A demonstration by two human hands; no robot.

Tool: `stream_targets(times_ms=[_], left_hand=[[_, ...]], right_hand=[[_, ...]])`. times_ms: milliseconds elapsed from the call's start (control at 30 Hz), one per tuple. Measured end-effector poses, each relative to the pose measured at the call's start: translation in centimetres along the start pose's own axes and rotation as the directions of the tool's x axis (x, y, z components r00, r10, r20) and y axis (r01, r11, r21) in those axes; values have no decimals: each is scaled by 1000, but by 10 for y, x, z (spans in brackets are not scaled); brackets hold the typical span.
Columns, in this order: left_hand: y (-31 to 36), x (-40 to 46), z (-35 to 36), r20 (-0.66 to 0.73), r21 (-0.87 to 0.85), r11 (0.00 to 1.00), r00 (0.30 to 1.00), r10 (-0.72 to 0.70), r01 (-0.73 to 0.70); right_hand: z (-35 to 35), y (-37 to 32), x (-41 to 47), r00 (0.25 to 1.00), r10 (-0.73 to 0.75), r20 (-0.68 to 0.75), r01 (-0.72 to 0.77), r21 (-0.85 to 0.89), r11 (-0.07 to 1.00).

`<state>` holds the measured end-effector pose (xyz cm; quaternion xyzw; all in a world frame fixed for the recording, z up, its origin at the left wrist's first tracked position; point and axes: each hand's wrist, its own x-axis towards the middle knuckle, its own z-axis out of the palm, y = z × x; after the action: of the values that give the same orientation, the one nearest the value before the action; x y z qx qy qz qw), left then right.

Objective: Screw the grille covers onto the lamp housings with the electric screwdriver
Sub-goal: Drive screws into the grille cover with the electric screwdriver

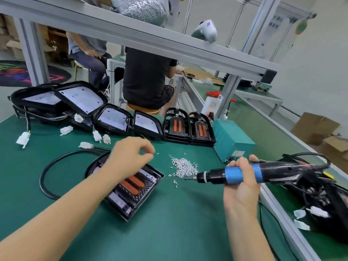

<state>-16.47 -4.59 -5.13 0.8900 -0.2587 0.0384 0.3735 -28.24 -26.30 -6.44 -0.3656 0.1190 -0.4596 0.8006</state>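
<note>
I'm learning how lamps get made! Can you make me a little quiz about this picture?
1. True or false: the right hand grips the electric screwdriver.
2. Where is the pile of screws? A) on the green mat B) in a box C) on the shelf
3. What is under the left hand?

Key: 1 true. 2 A. 3 A lamp housing with orange strips.

centre: we have the lamp housing [131, 189] on the mat [169, 232]
right of it: screw pile [183, 165], then screwdriver [244, 173]
behind: row of open housings [84, 108], power box [232, 141] at right end
</note>
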Motion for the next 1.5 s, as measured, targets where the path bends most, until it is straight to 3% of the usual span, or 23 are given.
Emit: stream_targets(times_ms=[133,300,433,633,900,967,1067,1167,1233,1333,1500], left_hand=[[27,31,40,318,223,972,948,2,-77],[35,52,71,492,425,899,860,-133,-105],[37,56,80,505,512,847,848,-161,-144],[40,53,86,451,598,770,888,-90,-225],[37,51,89,439,597,759,898,-37,-261],[39,51,84,381,516,832,924,-12,-202],[39,52,69,242,260,962,970,19,-84],[30,46,48,109,-45,999,994,-19,24],[20,36,34,83,-293,952,994,-71,93],[6,14,18,121,-634,754,985,-119,169],[-7,-21,3,162,-800,563,978,-132,209]], right_hand=[[5,0,-5,1000,7,10,-7,-33,999],[11,-5,-7,999,-31,43,34,-80,996],[11,-8,-4,999,-26,38,29,-83,996],[10,-7,-3,999,-21,41,25,-91,996],[9,-9,-2,998,-41,57,47,-104,993],[9,-11,-1,997,-46,64,52,-96,994],[10,-15,0,995,-50,83,56,-71,996],[12,-18,1,993,-54,101,58,-40,998],[15,-21,0,993,-42,107,41,9,999],[23,-26,-4,992,5,123,-19,114,993],[51,-29,-19,966,61,250,-127,254,959]])
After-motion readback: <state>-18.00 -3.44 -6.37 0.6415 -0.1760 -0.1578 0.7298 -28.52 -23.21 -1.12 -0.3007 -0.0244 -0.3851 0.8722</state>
